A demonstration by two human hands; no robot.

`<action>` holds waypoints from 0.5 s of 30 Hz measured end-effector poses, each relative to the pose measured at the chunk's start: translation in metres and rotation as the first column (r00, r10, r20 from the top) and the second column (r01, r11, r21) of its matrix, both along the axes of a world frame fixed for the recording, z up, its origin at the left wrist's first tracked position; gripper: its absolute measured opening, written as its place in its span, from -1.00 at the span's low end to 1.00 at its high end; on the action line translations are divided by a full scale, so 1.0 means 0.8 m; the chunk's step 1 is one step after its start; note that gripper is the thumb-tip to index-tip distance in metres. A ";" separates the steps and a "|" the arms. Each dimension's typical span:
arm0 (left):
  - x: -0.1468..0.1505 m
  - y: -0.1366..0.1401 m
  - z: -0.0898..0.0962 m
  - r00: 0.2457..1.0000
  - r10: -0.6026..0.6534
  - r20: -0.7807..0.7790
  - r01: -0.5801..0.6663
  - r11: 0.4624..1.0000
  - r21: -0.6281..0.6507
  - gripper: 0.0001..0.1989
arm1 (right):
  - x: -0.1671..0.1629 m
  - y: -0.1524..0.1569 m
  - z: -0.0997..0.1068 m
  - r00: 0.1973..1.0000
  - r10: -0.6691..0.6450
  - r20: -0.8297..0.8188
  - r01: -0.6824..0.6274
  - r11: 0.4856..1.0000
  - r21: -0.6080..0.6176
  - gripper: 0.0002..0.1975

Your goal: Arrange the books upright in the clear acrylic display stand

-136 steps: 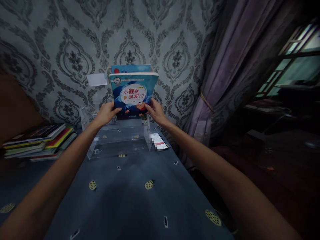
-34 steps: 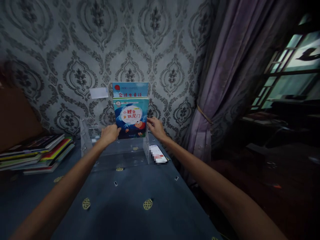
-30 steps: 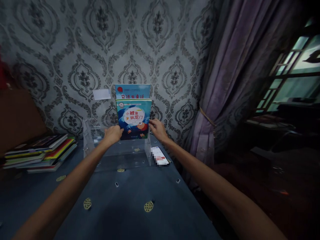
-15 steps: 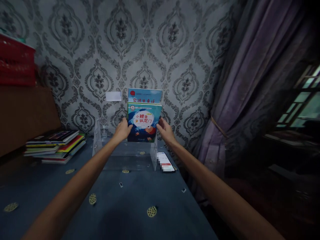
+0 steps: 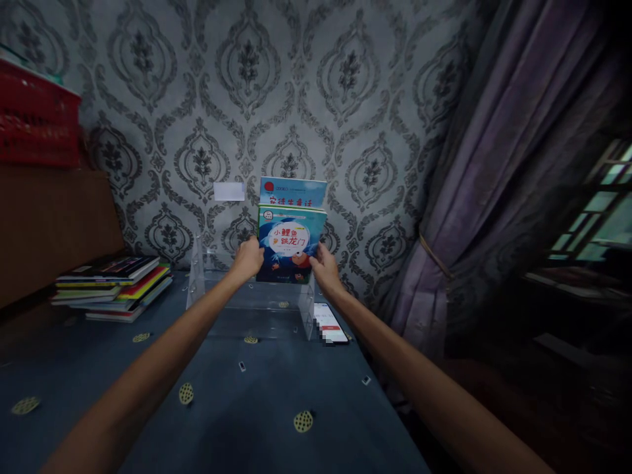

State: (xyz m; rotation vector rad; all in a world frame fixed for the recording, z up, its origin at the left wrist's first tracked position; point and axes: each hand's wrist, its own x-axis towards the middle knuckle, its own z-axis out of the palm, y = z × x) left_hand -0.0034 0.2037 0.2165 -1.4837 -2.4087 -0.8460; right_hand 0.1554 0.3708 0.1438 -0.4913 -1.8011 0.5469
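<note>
A blue children's book (image 5: 290,242) with a fish on its cover stands upright in a clear acrylic rack (image 5: 257,306) against the wall. My left hand (image 5: 248,258) grips its left edge and my right hand (image 5: 322,266) grips its lower right edge. Behind it stands a second blue book (image 5: 293,191), only its top strip showing. The lower edge of the front book sits behind the rack's clear panel.
A stack of colourful books (image 5: 112,287) lies at the left on the dark blue patterned cloth (image 5: 237,408). A phone (image 5: 330,323) lies right of the rack. A red crate (image 5: 37,122) sits on a brown cabinet at far left. A purple curtain (image 5: 484,191) hangs at the right.
The book was held higher at first and has come down into the rack in front of the other book. My view has shifted, so the red crate shows at the left.
</note>
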 end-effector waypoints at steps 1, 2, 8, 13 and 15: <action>0.000 0.000 0.000 1.000 0.000 -0.002 0.000 1.000 0.000 -0.75 | -0.001 -0.002 -0.001 1.000 -0.007 -0.005 0.007 1.000 -0.009 -0.41; 0.000 -0.001 0.001 1.000 -0.002 -0.006 0.002 1.000 -0.001 -0.76 | -0.001 -0.005 -0.002 1.000 -0.015 -0.013 0.014 1.000 -0.019 -0.41; -0.003 -0.005 0.004 0.999 -0.029 -0.039 0.028 0.999 -0.015 -0.75 | 0.003 -0.019 -0.017 0.994 -0.096 -0.059 0.091 0.993 -0.072 -0.45; -0.004 -0.004 0.003 0.998 -0.026 -0.053 0.025 1.000 -0.015 -0.73 | 0.005 -0.025 -0.025 0.984 -0.159 -0.076 0.151 0.984 -0.098 -0.52; -0.003 -0.003 0.002 0.998 -0.020 -0.052 0.019 1.000 -0.013 -0.73 | 0.003 -0.025 -0.025 0.983 -0.165 -0.078 0.157 0.982 -0.102 -0.53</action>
